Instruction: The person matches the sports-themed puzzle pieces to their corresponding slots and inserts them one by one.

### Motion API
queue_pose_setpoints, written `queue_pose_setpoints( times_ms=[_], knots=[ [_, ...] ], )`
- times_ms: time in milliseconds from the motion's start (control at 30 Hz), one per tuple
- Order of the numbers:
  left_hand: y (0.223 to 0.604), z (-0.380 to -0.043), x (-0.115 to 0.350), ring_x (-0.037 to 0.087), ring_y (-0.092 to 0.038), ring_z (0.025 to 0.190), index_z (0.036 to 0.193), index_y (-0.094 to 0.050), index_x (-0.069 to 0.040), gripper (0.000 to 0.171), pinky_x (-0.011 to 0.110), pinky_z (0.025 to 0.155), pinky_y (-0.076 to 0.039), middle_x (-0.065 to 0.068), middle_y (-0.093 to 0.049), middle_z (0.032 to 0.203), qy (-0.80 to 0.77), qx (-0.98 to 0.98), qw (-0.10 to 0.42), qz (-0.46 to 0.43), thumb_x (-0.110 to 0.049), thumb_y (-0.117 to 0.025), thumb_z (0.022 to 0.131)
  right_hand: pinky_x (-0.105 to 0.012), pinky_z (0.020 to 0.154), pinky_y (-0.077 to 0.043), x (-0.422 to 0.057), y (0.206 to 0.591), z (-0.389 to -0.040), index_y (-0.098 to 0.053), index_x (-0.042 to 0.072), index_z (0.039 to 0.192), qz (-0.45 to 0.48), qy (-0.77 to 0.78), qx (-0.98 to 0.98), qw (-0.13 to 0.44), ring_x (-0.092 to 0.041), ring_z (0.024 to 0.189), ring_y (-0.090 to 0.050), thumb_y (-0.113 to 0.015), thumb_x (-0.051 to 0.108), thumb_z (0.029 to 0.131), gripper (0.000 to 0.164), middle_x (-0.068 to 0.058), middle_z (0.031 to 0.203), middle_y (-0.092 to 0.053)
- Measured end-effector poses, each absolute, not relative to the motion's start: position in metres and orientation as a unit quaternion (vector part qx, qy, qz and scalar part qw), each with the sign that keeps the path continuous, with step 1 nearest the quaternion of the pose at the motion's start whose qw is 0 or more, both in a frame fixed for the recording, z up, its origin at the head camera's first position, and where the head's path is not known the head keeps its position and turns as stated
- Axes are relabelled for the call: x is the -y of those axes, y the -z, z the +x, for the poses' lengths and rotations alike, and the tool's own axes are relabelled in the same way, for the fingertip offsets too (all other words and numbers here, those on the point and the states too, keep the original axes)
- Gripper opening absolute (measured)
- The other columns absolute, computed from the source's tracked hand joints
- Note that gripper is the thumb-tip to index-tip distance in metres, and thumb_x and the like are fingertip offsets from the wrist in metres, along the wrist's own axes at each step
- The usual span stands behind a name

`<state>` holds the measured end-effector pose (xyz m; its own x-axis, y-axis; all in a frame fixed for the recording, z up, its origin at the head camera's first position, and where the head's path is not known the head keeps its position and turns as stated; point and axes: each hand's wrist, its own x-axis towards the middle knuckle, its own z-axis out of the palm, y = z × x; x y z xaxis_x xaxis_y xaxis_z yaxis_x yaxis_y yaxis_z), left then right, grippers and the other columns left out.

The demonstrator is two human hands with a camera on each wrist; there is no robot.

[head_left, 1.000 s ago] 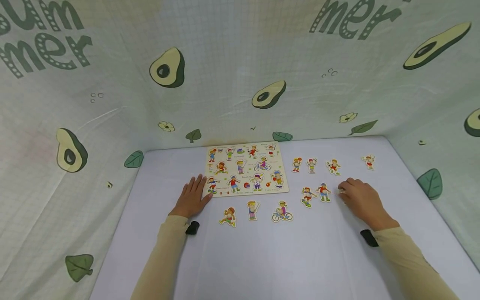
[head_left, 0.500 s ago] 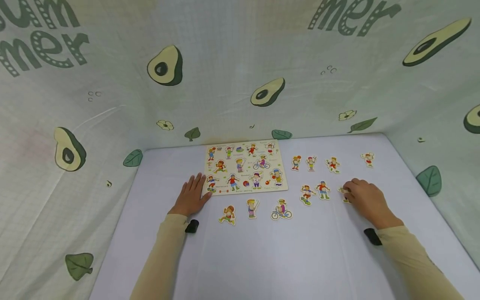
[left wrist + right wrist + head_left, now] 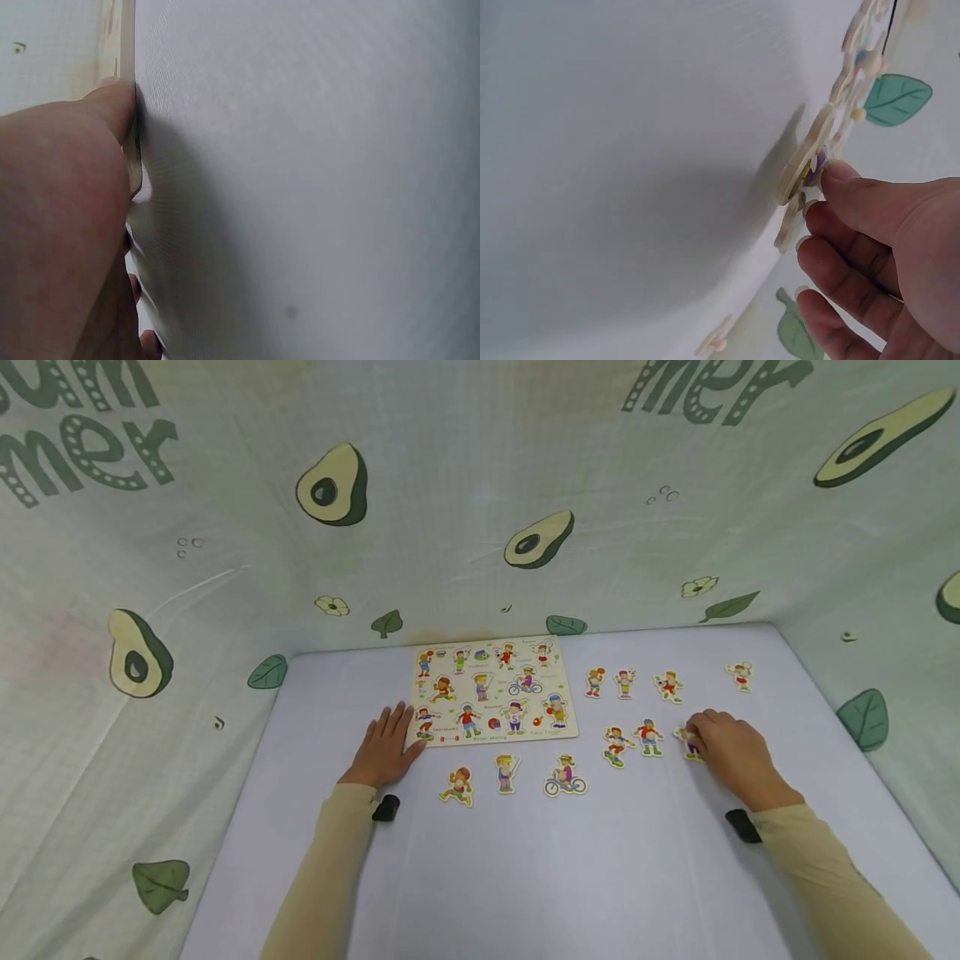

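My left hand [image 3: 384,747] lies flat with spread fingers at the lower left corner of the wooden puzzle board [image 3: 446,727]; its thumb rests on the board's edge in the left wrist view. At the right of the table, my right hand [image 3: 735,756] pinches a puzzle piece [image 3: 688,745] with thumb and forefinger. That piece is a cut-out figure with purple on it, partly hidden by the fingers. In the right wrist view, the thumb [image 3: 844,176] covers its middle, and the piece [image 3: 806,157] stands at or very near the tabletop.
Left of the right hand are a skateboarder piece [image 3: 617,747] and a roller skater piece [image 3: 648,737]. A runner [image 3: 457,787], a batter [image 3: 506,773] and a cyclist [image 3: 565,777] lie before the board. Several more pieces, including a tennis player [image 3: 741,676], lie farther back, near the patterned cloth [image 3: 450,552].
My right hand has shifted slightly right and then away from me, and more of the pinched piece shows beyond its fingertips. The left hand stays at the board's corner.
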<state>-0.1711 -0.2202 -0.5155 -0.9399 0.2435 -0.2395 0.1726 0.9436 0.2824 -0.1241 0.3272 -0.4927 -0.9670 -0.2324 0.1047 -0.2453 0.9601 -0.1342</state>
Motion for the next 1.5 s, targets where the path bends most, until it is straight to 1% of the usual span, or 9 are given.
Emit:
queue_pose_setpoints(
  times_ms=[300, 533, 633, 767, 867, 1033, 1167, 1333, 1500],
  knots=[
    [0.514, -0.174, 0.215, 0.044, -0.005, 0.163, 0.168, -0.016, 0.001, 0.076, 0.059, 0.131, -0.007, 0.023, -0.011, 0.176, -0.133, -0.976, 0.140, 0.103, -0.038, -0.050, 0.112, -0.058, 0.076, -0.057, -0.307, 0.483, -0.130, -0.070, -0.009, 0.106, 0.142, -0.092, 0.983, 0.068, -0.042, 0.091, -0.069, -0.077, 0.002, 0.094, 0.017, -0.020, 0.096, -0.072],
    [0.512, -0.175, 0.214, 0.044, -0.005, 0.163, 0.168, -0.017, 0.001, 0.076, 0.059, 0.131, -0.007, 0.023, -0.011, 0.176, -0.128, -0.976, 0.139, 0.104, -0.037, -0.051, 0.112, -0.056, 0.073, -0.057, -0.287, 0.480, -0.133, -0.070, -0.008, 0.105, 0.171, -0.092, 0.976, 0.096, -0.039, 0.086, -0.069, -0.078, 0.003, 0.093, 0.018, -0.016, 0.091, -0.070],
    [0.511, -0.175, 0.214, 0.044, -0.005, 0.163, 0.168, -0.016, 0.001, 0.075, 0.059, 0.131, -0.007, 0.023, -0.011, 0.176, -0.126, -0.976, 0.141, 0.105, -0.037, -0.050, 0.112, -0.055, 0.074, -0.058, -0.276, 0.479, -0.137, -0.071, -0.008, 0.106, 0.182, -0.090, 0.974, 0.101, -0.038, 0.085, -0.069, -0.079, 0.001, 0.093, 0.018, -0.016, 0.092, -0.070],
    [0.513, -0.175, 0.215, 0.044, -0.005, 0.163, 0.168, -0.016, 0.001, 0.075, 0.059, 0.131, -0.007, 0.023, -0.010, 0.176, -0.125, -0.977, 0.141, 0.104, -0.037, -0.050, 0.112, -0.053, 0.075, -0.058, -0.260, 0.478, -0.143, -0.071, -0.007, 0.107, 0.192, -0.090, 0.973, 0.094, -0.036, 0.087, -0.069, -0.078, 0.003, 0.094, 0.018, -0.015, 0.095, -0.071],
    [0.515, -0.176, 0.217, 0.044, -0.004, 0.163, 0.168, -0.016, 0.001, 0.076, 0.059, 0.131, -0.006, 0.022, -0.010, 0.176, -0.125, -0.977, 0.141, 0.101, -0.037, -0.050, 0.112, -0.051, 0.078, -0.058, -0.247, 0.479, -0.148, -0.072, -0.005, 0.110, 0.199, -0.087, 0.972, 0.084, -0.035, 0.092, -0.069, -0.076, 0.007, 0.097, 0.018, -0.015, 0.101, -0.072],
    [0.517, -0.175, 0.220, 0.044, -0.003, 0.163, 0.168, -0.015, 0.001, 0.076, 0.060, 0.131, -0.006, 0.022, -0.008, 0.176, -0.130, -0.976, 0.139, 0.104, -0.037, -0.049, 0.112, -0.048, 0.083, -0.059, -0.229, 0.482, -0.155, -0.073, -0.003, 0.114, 0.210, -0.081, 0.972, 0.070, -0.032, 0.099, -0.069, -0.075, 0.011, 0.099, 0.020, -0.013, 0.105, -0.073],
    [0.519, -0.175, 0.221, 0.044, -0.001, 0.163, 0.168, -0.014, 0.000, 0.076, 0.060, 0.131, -0.005, 0.022, -0.007, 0.176, -0.129, -0.976, 0.137, 0.106, -0.037, -0.049, 0.112, -0.047, 0.083, -0.059, -0.218, 0.485, -0.158, -0.073, -0.002, 0.113, 0.219, -0.082, 0.970, 0.071, -0.031, 0.098, -0.069, -0.075, 0.011, 0.099, 0.019, -0.012, 0.104, -0.073],
    [0.519, -0.174, 0.221, 0.045, -0.002, 0.162, 0.168, -0.015, 0.001, 0.076, 0.061, 0.130, -0.005, 0.023, -0.008, 0.176, -0.138, -0.975, 0.137, 0.107, -0.036, -0.049, 0.112, -0.046, 0.084, -0.059, -0.207, 0.489, -0.159, -0.074, -0.001, 0.112, 0.229, -0.082, 0.967, 0.073, -0.030, 0.096, -0.069, -0.079, 0.008, 0.096, 0.019, -0.011, 0.102, -0.073],
    [0.518, -0.173, 0.219, 0.045, -0.001, 0.163, 0.168, -0.014, 0.001, 0.076, 0.060, 0.131, -0.004, 0.023, -0.007, 0.176, -0.139, -0.974, 0.143, 0.104, -0.036, -0.049, 0.112, -0.046, 0.085, -0.059, -0.196, 0.492, -0.160, -0.074, 0.001, 0.111, 0.247, -0.078, 0.963, 0.075, -0.029, 0.101, -0.069, -0.077, 0.009, 0.097, 0.017, -0.010, 0.105, -0.073]
  ],
)
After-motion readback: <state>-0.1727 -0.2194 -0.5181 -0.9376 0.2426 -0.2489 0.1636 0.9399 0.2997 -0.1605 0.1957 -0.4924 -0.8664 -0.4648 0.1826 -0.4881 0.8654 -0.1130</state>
